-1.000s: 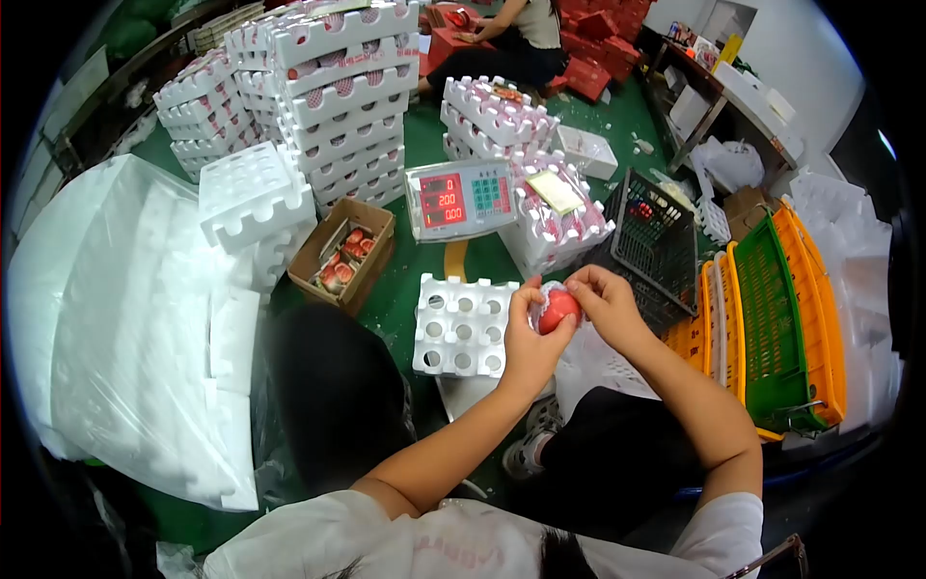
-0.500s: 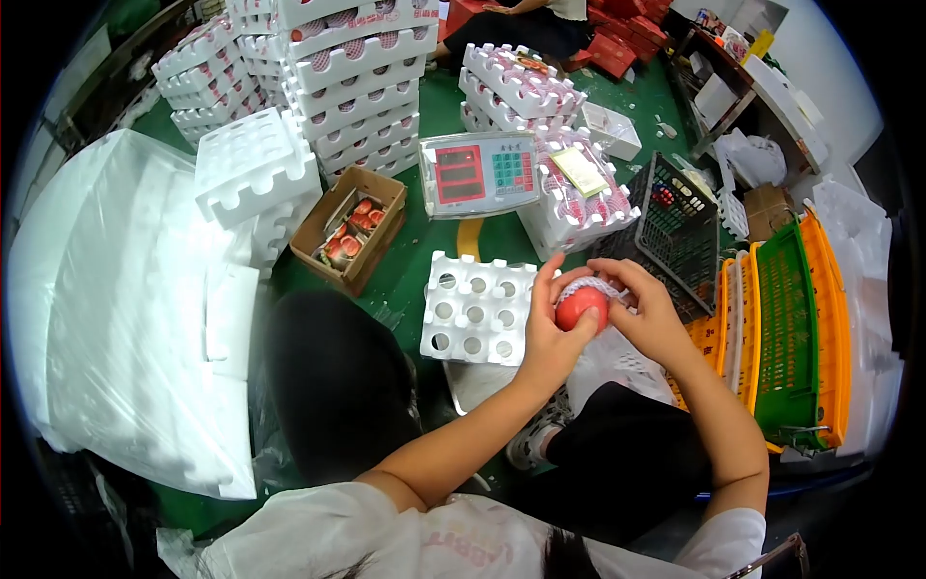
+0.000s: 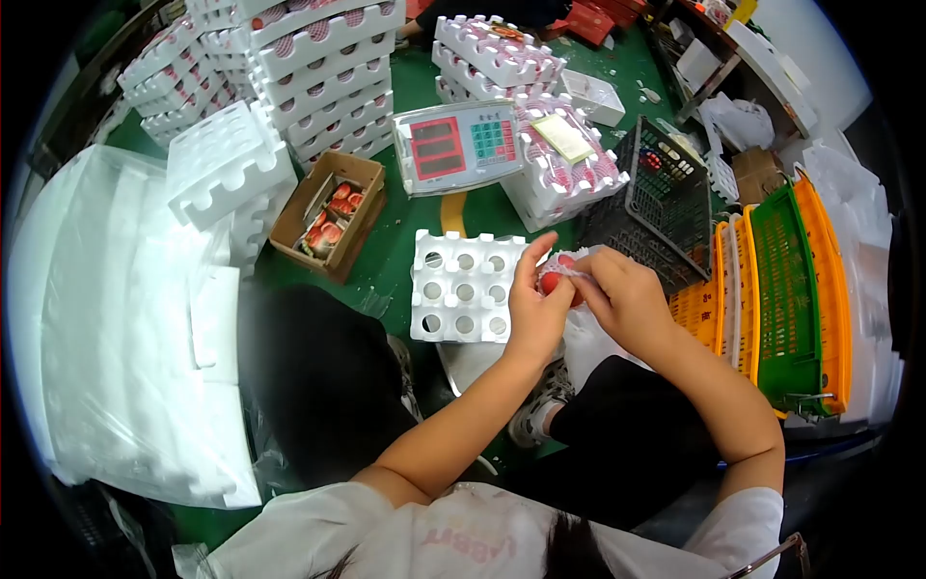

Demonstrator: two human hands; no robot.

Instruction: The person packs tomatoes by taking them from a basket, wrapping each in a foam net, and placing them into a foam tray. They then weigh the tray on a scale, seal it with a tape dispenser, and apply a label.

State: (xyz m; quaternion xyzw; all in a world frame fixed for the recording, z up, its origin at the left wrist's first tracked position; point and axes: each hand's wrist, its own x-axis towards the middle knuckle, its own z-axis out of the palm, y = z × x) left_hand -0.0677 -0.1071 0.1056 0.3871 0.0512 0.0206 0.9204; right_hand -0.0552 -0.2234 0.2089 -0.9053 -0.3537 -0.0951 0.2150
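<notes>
A round red fruit (image 3: pixel 551 282), partly covered by a white foam net (image 3: pixel 557 265), is between my two hands. My left hand (image 3: pixel 536 307) holds it from the left side, with the fingers pointing up. Fingers of my right hand (image 3: pixel 619 294) pinch the net at the fruit's right side. Just left of my hands, a white foam tray (image 3: pixel 447 291) with rows of round holes rests on the scale's metal platform (image 3: pixel 470 368). Behind the tray stands the scale's display (image 3: pixel 457 147) with its keypad.
An open cardboard box (image 3: pixel 366 172) holds red packets. Stacked foam trays (image 3: pixel 323 95) rise behind it, and more packed trays (image 3: pixel 562 193) stand beyond the display. A black crate (image 3: pixel 658 207) and orange and green crates (image 3: pixel 783 289) are on the right. Wrapped white foam (image 3: pixel 125 318) fills the left.
The view has shifted, so the surroundings sit higher and further left. The net now covers more of the fruit, and my right fingers have closed in on it.
</notes>
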